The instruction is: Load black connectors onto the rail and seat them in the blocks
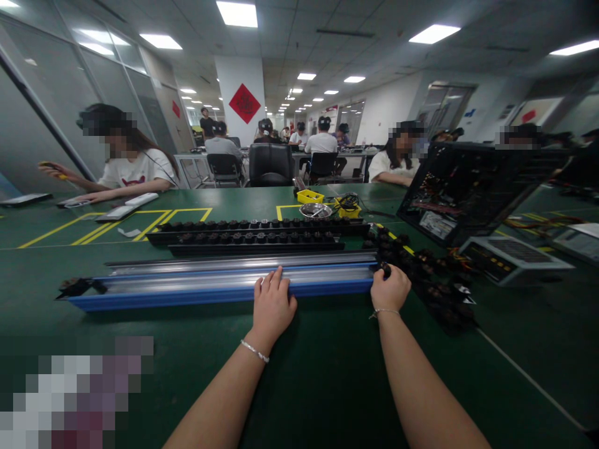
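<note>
A long blue channel (196, 300) with a shiny silver inside lies across the green table in front of me. My left hand (275, 304) rests on its near edge right of the middle, fingers stretched over the silver inside. At the channel's right end, my right hand (391, 289) is closed on a small black part (385, 269), mostly hidden by the fingers. A dark clip-like piece (77, 287) sits at the channel's left end. Behind the channel are black rails (262, 232) with rows of round black parts on them.
Loose black parts (435, 280) are heaped at the right. Beyond them stand an open computer case (440, 199) and a power supply unit (515, 259). A metal bowl (315, 211) and yellow trays (311, 196) are farther back. Other people sit around the table.
</note>
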A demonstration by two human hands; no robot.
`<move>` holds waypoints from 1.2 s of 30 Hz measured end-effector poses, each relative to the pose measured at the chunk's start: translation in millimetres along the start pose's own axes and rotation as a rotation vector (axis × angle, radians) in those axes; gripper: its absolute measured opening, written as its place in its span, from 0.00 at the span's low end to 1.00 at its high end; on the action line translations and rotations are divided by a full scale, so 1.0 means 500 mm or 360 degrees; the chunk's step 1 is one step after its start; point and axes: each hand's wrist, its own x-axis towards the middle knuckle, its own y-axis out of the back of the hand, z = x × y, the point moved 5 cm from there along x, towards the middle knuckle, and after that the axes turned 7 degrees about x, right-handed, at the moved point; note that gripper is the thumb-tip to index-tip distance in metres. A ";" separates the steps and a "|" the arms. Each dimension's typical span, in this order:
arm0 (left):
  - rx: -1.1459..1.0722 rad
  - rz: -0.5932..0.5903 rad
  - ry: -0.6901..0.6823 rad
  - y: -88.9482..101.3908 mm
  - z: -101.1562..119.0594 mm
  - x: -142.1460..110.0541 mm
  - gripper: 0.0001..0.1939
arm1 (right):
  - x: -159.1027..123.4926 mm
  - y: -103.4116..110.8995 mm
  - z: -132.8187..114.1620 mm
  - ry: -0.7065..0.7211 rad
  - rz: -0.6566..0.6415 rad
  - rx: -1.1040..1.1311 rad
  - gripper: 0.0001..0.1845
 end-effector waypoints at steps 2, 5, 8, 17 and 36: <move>-0.0002 -0.0005 0.0005 0.000 0.000 0.000 0.16 | 0.001 0.000 0.003 0.0000 0.0012 0.0000 0.17; 0.0003 -0.0010 0.0015 0.000 0.001 0.000 0.16 | 0.002 -0.001 0.008 -0.0008 0.0021 0.0003 0.17; 0.0003 -0.0009 0.0013 -0.001 0.001 0.000 0.16 | 0.004 -0.002 0.014 -0.0028 0.0028 0.0001 0.18; 0.0014 -0.0005 -0.0007 -0.001 0.000 0.000 0.16 | 0.006 0.004 0.016 -0.0086 0.0022 0.0034 0.18; -0.0005 -0.0011 0.0004 0.001 0.000 0.000 0.16 | 0.022 0.005 0.042 -0.0075 0.0059 0.0051 0.17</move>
